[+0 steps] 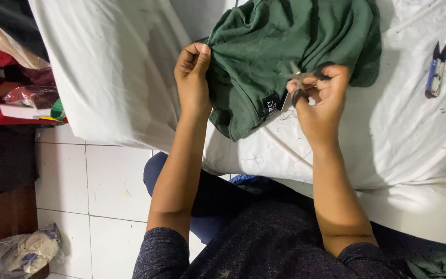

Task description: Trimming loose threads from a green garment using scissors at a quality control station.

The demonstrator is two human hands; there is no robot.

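dark lap, white sheet, tiled floor

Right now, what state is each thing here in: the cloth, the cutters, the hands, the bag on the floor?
Green garment: bunched and creased on the white sheet, black label showing.
Left hand: pinching the garment's edge.
Right hand: closed on a small snipper at the garment.
Blue snipper: lying loose on the sheet, blades apart.
Plastic bag: crumpled on the tiled floor.
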